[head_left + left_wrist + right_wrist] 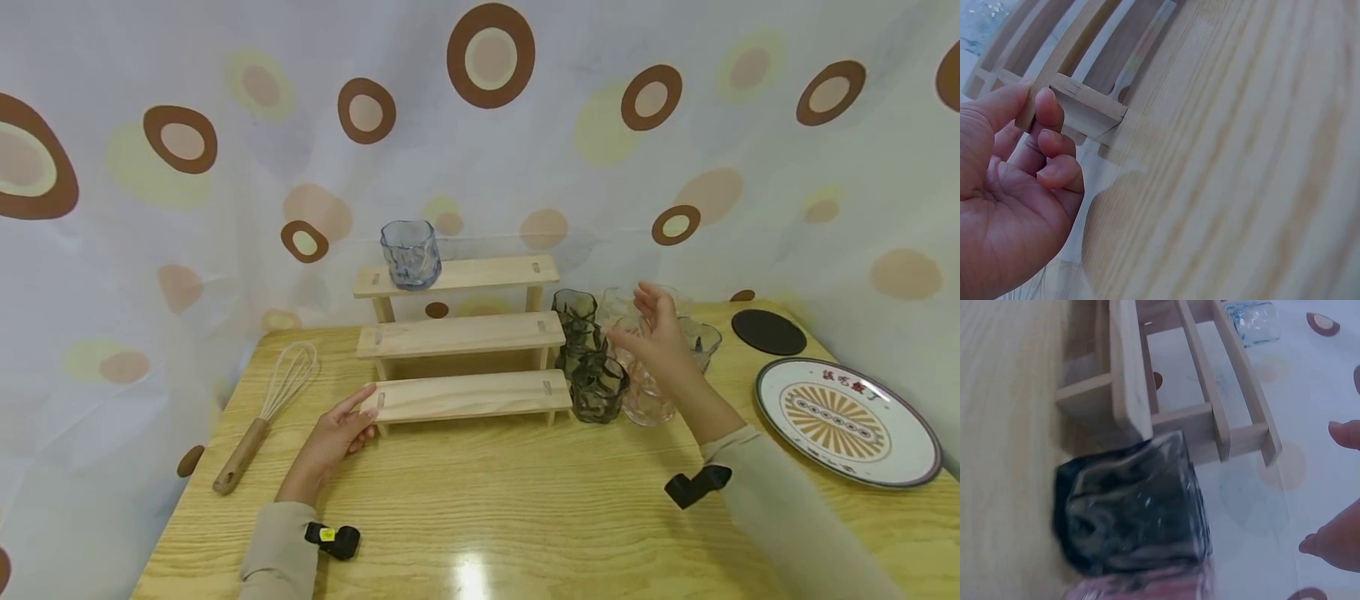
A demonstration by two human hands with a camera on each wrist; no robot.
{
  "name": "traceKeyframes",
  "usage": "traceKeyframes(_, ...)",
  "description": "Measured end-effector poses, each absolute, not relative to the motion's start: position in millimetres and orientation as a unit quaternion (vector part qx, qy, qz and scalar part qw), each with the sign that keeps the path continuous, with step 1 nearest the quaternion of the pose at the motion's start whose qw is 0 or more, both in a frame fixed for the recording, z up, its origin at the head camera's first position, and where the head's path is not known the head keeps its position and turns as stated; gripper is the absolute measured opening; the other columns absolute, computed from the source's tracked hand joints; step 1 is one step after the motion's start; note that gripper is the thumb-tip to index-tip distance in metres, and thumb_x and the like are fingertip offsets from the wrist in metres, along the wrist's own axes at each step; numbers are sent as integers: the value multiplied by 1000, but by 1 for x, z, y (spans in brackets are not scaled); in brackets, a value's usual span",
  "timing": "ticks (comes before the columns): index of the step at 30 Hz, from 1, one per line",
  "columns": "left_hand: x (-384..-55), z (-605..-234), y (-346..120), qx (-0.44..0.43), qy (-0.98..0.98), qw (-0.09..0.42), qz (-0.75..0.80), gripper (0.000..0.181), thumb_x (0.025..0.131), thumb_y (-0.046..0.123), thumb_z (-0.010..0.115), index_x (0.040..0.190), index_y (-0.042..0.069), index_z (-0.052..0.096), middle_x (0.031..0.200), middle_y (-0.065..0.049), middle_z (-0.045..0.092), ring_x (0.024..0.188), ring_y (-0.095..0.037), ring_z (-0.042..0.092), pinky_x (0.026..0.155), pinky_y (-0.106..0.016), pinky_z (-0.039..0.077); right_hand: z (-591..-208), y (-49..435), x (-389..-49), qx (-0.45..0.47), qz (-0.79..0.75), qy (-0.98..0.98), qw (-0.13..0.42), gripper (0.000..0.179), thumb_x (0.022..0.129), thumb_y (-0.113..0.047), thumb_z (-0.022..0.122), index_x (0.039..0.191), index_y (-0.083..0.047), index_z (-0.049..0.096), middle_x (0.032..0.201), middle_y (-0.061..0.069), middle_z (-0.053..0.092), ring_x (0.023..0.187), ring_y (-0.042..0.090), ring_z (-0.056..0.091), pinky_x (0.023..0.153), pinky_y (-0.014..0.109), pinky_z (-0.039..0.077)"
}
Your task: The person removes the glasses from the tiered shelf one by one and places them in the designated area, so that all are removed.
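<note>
A three-tier wooden shelf [468, 395] stands on the table, and my left hand [339, 432] pinches the left end of its lowest board between thumb and fingers. In the left wrist view that board's end [1036, 103] sits in the left fingers. On the top tier is a bluish clear glass [412, 257]. My right hand [662, 348] is raised above the glasses right of the shelf, thumb and fingers apart, nothing visibly held. Several dark grey glasses [597, 387] line the shelf's right side, with clear, pinkish glasses [647, 398] beside them, partly hidden by the hand.
A whisk [264, 417] with a wooden handle lies at the left of the table. On the right are a patterned white plate [847, 421] and a black round mat [768, 332]. A spotted curtain [480, 150] hangs behind the table.
</note>
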State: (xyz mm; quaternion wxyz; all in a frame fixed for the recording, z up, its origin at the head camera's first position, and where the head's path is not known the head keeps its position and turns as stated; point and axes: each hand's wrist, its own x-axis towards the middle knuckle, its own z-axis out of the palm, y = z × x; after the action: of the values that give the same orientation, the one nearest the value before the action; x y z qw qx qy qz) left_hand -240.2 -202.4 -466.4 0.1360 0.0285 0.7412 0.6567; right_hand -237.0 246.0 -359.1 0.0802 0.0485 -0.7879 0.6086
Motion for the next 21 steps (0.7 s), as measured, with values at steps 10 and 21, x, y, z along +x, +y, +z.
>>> traceKeyframes(10, -238, -462, -200, 23, 736, 141, 662, 56, 97, 22, 57, 147, 14, 36, 69, 4, 56, 59, -5, 43, 54, -18, 35, -337, 187, -284, 114, 616, -778, 50, 88, 89, -14, 68, 151, -9, 5, 154, 14, 10, 143, 25, 11, 115, 35, 11)
traceKeyframes(21, -240, -465, -203, 17, 740, 138, 658, 55, 96, 24, 57, 147, 16, 37, 69, 3, 56, 59, -6, 43, 54, -19, 35, -330, 122, -323, 133, 637, -759, 23, 92, 84, -23, 74, 150, -12, 12, 152, 13, 18, 141, 23, 20, 113, 35, 17)
